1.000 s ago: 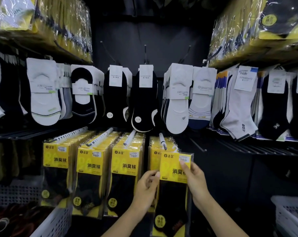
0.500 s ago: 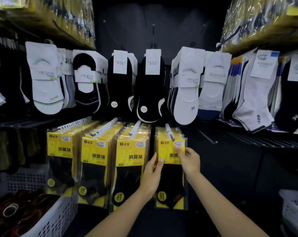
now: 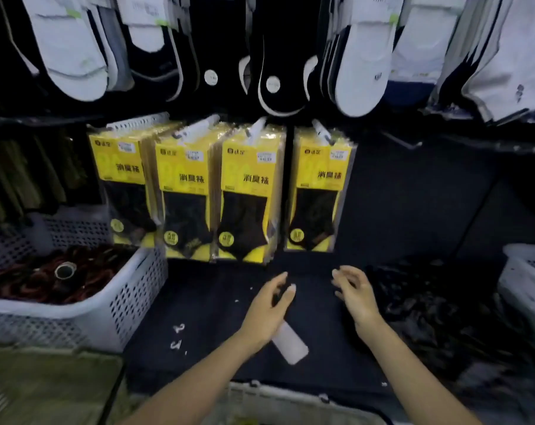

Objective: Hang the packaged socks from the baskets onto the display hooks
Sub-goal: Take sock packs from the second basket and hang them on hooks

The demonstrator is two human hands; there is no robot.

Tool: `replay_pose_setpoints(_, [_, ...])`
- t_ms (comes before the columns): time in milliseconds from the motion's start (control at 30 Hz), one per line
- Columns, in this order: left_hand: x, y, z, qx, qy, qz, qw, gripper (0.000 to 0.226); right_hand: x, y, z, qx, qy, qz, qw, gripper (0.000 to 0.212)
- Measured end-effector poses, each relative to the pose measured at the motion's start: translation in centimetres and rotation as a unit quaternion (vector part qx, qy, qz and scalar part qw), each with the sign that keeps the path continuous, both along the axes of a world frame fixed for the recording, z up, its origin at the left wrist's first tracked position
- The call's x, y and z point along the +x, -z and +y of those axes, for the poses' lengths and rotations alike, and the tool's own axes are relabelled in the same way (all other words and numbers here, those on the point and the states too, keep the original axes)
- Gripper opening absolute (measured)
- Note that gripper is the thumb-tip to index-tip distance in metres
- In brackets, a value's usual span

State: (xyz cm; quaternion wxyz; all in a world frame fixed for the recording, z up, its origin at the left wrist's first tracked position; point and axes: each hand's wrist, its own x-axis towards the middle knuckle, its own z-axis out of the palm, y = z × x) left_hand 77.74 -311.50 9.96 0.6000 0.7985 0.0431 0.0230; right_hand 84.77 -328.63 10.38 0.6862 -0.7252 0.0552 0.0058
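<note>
My left hand (image 3: 269, 305) and right hand (image 3: 353, 294) hover empty, fingers loosely spread, below the yellow sock packs (image 3: 318, 191) hanging on the display hooks (image 3: 319, 130), so I should lift one pack from the near basket (image 3: 290, 397) by its header, hole upward.

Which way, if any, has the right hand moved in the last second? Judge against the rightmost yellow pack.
Yes: down. The right hand left the top of the rightmost yellow pack and hangs below it, empty.
</note>
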Motion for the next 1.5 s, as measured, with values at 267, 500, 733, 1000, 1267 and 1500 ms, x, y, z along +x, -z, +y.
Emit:
replay_pose_setpoints(267, [-15.5, 17.8, 3.0, 0.094, -0.027, 0.281, 0.955, 0.036, -14.7, 19.7, -1.0, -0.193, -0.158, 0.221, 0.943, 0.021])
replay_pose_setpoints(500, [-19.6, 23.1, 5.2, 0.118, -0.031, 0.412, 0.903, 0.060, -21.1, 24.8, -4.1, -0.169, -0.132, 0.388, 0.896, 0.030])
replay_pose_setpoints(733, [-21.3, 23.8, 4.9, 0.148, 0.073, 0.494, 0.853, 0.064, -22.4, 25.1, -2.4, -0.224, -0.215, 0.413, 0.856, 0.025])
replay_pose_setpoints(1000, [-21.0, 23.2, 4.7, 0.140, 0.035, 0.487, 0.862, 0.071, -23.1, 24.6, -2.8, -0.226, -0.129, 0.393, 0.882, 0.030])
replay_pose_setpoints(1267, [-17.8, 21.4, 4.3, 0.020, -0.085, 0.363, 0.928, 0.058, -18.5, 18.2, -2.7, -0.031, -0.161, 0.444, 0.881, 0.054])
replay_pose_setpoints(1500, [-13.4, 14.5, 4.6, -0.056, -0.168, 0.168, 0.970, 0.074, -15.0, 12.2, -2.4, 0.062, -0.086, 0.330, 0.938, 0.062])
